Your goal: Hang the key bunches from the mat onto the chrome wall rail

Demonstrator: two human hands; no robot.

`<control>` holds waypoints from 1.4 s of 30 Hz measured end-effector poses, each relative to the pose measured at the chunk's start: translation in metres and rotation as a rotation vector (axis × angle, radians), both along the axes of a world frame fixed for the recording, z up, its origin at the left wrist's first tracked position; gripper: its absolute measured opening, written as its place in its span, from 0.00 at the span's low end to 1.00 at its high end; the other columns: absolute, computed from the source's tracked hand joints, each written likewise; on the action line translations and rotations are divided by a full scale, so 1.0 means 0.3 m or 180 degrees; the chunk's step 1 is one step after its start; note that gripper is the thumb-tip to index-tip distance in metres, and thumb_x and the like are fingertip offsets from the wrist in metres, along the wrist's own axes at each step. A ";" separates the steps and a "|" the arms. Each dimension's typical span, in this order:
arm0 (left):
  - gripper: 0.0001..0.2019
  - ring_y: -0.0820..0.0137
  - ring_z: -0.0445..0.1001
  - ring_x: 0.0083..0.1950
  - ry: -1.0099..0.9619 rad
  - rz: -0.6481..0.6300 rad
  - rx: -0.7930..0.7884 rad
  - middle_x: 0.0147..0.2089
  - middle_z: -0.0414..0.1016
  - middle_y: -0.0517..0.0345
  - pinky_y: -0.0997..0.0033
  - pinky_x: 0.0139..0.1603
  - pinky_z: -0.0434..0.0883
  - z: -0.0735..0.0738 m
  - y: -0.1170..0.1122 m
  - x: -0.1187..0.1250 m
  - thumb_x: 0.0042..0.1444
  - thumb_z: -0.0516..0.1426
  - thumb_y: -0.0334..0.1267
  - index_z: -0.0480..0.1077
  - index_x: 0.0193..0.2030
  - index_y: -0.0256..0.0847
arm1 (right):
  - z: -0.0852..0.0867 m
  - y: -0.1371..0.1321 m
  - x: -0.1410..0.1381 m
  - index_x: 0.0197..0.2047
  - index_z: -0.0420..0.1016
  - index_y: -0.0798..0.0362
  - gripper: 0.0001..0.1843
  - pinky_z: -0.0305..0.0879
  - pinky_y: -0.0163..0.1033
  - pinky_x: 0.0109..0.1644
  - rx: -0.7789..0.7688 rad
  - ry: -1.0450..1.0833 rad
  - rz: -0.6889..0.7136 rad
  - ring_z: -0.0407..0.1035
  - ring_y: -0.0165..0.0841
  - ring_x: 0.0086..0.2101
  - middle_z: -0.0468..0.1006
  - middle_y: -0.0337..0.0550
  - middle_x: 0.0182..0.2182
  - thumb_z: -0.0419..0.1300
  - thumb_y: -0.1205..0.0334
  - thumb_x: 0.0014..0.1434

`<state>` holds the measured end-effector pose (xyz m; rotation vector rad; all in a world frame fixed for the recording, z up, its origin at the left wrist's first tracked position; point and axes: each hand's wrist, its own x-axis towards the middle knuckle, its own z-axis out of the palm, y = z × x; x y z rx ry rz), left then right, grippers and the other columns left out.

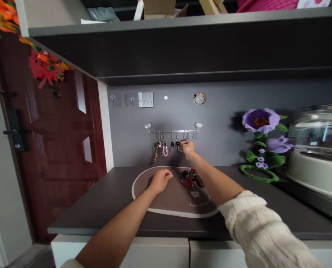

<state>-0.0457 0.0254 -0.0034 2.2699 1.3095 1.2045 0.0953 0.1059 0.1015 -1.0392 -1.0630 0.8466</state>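
Right hand [187, 146] is up at the clear hook rail [171, 131] on the grey back panel, fingertips drawn together beside a small black-headed key [178, 143] hanging there; too small to tell whether they grasp it. Left hand [160, 180] hovers over or rests on the brown oval mat with a white border [166, 204], fingers loosely curled, no object showing; can't tell if anything is inside. Step in hand looks like handling keys at the hooks, hanging or unhooking unclear; next move likely calls for a fine pinch, ring lined up with its hook. Red-and-black bunch of keys [187, 181] lies on the mat, near the right forearm. Pink carabiner-shaped key holder [165, 150] hangs further left. Close-set neighbouring hooks could snag. Purple fabric flower [261, 121] stands right, well apart, not in the way.
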 end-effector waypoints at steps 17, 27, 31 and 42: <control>0.05 0.77 0.58 0.20 -0.0127 0.0522 -0.1127 0.19 0.64 0.62 0.76 0.24 0.56 0.078 -0.031 0.007 0.44 0.55 0.35 0.70 0.25 0.35 | -0.109 -0.209 0.131 0.28 0.68 0.58 0.04 0.62 0.28 0.27 0.0230 -0.0612 0.0223 0.67 0.23 0.23 0.74 0.42 0.25 0.52 0.70 0.49; 0.10 0.74 0.68 0.32 -0.0251 0.0288 -0.0557 0.33 0.73 0.55 0.73 0.39 0.65 0.043 -0.036 0.115 0.46 0.53 0.25 0.71 0.35 0.34 | -0.256 -0.314 0.189 0.34 0.71 0.55 0.07 0.63 0.35 0.42 0.0517 -0.2280 -0.0159 0.69 0.29 0.32 0.76 0.43 0.32 0.55 0.67 0.49; 0.13 0.72 0.68 0.38 0.0088 0.0176 -0.0209 0.39 0.72 0.54 0.71 0.43 0.65 0.007 -0.038 0.127 0.46 0.53 0.24 0.70 0.39 0.36 | -0.292 -0.342 0.198 0.37 0.71 0.54 0.09 0.62 0.34 0.42 0.0516 -0.2756 -0.0267 0.69 0.29 0.34 0.76 0.43 0.33 0.54 0.68 0.51; 0.08 0.67 0.66 0.42 0.0459 0.0009 0.0238 0.36 0.71 0.54 0.66 0.48 0.61 -0.008 -0.021 0.113 0.45 0.55 0.25 0.72 0.31 0.40 | -0.294 -0.352 0.184 0.36 0.73 0.53 0.11 0.60 0.34 0.43 0.0618 -0.3644 -0.0318 0.69 0.33 0.37 0.77 0.47 0.35 0.53 0.70 0.51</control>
